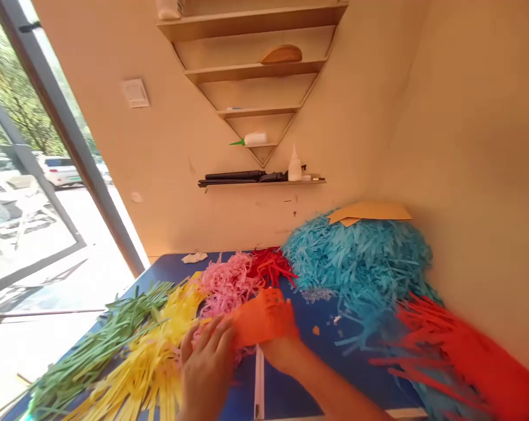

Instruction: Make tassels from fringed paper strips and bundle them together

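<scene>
Orange flat sheet of thin, paper-like material (251, 324): lying at the near right side of the crinkled pink paper heap (229, 278), spanning the gap between two bare hands and partly covering that heap from where I am standing. By its look, I am judging it very light, soft and easily bent, with little stiffness of its own; probably not slippery, but likely to crease or tear under a sharp tug. Best hold, I am thinking: a flat pinch at each end, thumb beneath and fingers on top, keeping the middle free.

Grip, right: the right hand (284, 321) is curling round the sheet's right end, fingers bent in and seemingly closed on it; blur and orange glare are hiding the exact finger placing. Grip, left: the left hand (209, 354) is reaching palm down, fingers loosely bent and lightly parted, their tips meeting the sheet's left edge. Its thumb is not showing, so I cannot tell whether it is pinching or merely steadying.

Around the pink heap: long flat yellow paper strips (159, 345) are spreading to its near left, dark red paper strips (271, 266) are crowding its right side.
</scene>
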{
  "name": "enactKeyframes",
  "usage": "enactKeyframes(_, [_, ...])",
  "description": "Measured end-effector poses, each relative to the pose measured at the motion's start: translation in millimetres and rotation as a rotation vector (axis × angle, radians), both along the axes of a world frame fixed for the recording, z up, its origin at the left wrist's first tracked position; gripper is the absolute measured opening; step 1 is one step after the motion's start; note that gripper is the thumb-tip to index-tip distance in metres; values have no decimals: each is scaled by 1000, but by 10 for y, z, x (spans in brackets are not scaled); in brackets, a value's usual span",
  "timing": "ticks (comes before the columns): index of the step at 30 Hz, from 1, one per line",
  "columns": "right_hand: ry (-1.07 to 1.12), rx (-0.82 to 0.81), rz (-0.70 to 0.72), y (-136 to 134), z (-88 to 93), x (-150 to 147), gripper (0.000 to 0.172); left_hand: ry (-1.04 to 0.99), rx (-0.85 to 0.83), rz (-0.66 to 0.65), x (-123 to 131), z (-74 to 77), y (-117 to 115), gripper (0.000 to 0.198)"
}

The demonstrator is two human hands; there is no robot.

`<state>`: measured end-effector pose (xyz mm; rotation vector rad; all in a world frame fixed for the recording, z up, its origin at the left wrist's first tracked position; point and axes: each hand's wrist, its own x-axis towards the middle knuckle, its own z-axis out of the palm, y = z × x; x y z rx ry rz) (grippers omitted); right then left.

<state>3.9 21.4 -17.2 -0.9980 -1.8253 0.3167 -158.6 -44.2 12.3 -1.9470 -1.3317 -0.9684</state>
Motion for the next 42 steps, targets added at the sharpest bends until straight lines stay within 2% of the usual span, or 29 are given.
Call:
enactKeyframes(2, [-90,-58,-116,-27,-136,574,35,-7,-73,-90,255,-287,55,25])
enactKeyframes(4, [-276,-159,-235,-172,-245,1287,35,-30,-168,-159,558,-613,109,31])
enactKeyframes(6, [-542,-306,-327,-416,-265,2008,33,-49,-267,-213,854,-941,145,38])
enactKeyframes(8, [-680,-454,-388,-684,-195,2514,25,-21,-359,-261,1097,-1221,154,43])
enactKeyframes(10, [-671,-473,-516,-888,-127,2621,35,61,-463,-275,1267,-1407,133,45])
enactKeyframes(12, [-584,-389,-539,-976,-155,2329,46,143,-570,-259,1366,-1487,85,47])
enactKeyframes(13, [-534,-329,-422,-968,-205,2097,44,171,-609,-251,1392,-1495,56,48])
enactKeyframes(15, [-515,-277,-49,-842,-324,1657,31,201,-642,-232,1404,-1476,4,48])
enactKeyframes(16, [-525,-279,34,-738,-379,1524,34,214,-645,-226,1391,-1461,-15,48])
enactKeyframes(17, [-547,-287,51,-623,-427,1476,36,227,-646,-223,1366,-1449,-26,48])
enactKeyframes(18, [-579,-300,-7,-513,-469,1515,37,239,-645,-224,1332,-1441,-30,50])
enactKeyframes(19, [-605,-309,-136,-423,-504,1623,35,249,-646,-233,1294,-1439,-29,51])
enactKeyframes(22, [-563,-243,-694,-351,-542,2038,36,251,-641,-271,1194,-1447,-27,55])
enactKeyframes(23, [-520,-182,-789,-393,-530,2103,37,242,-640,-275,1176,-1447,-36,54])
enactKeyframes(24, [-490,-124,-772,-458,-512,2103,38,232,-640,-280,1164,-1442,-51,52])
enactKeyframes(25, [-487,-87,-634,-535,-495,2047,38,218,-643,-285,1156,-1430,-72,51])
enactKeyframes(28, [-540,-175,48,-728,-476,1740,43,172,-675,-315,1126,-1351,-135,43])
enactKeyframes(29, [-541,-242,185,-754,-485,1668,47,147,-682,-328,1105,-1313,-147,41])
enactKeyframes(30, [-523,-304,244,-758,-500,1633,47,115,-688,-347,1079,-1271,-150,37])
enactKeyframes(32, [-448,-392,203,-710,-545,1659,31,30,-710,-381,1016,-1177,-117,33])
enactKeyframes(34, [-405,-438,115,-619,-592,1736,13,-52,-775,-360,962,-1077,-30,31])
enactKeyframes(38, [-453,-434,-103,-452,-657,1725,22,-104,-965,-161,945,-924,235,23])
enactKeyframes(42, [-483,-417,-239,-370,-696,1578,23,-76,-998,-64,1018,-899,425,24])
